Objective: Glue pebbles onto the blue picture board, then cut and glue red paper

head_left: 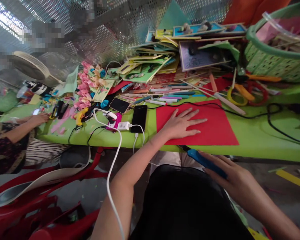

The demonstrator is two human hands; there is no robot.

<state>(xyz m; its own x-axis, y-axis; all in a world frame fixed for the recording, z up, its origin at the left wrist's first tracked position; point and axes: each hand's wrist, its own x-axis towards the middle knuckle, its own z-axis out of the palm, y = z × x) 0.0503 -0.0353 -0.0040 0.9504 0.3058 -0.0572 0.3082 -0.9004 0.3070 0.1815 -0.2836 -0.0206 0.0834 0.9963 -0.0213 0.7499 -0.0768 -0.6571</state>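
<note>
My left hand (181, 125) lies flat with fingers spread on a sheet of red paper (215, 128) at the table's front edge. In my right hand (236, 176), lower and to the right, is a blue utility knife (205, 162). Its dark blade points left toward the paper's near edge, beside the table rim; I cannot tell whether it touches the paper. A black phone (139, 118) lies left of the red paper. Behind the paper are several scattered marker pens (168, 99).
Scissors (237, 96) and a green basket (277, 61) stand at the back right. Stacked cards (150, 68) fill the back. Left are a pink power adapter (114, 122), cables, a yellow glue gun (80, 116) and another person's hand (40, 118). A red chair (65, 216) is lower left.
</note>
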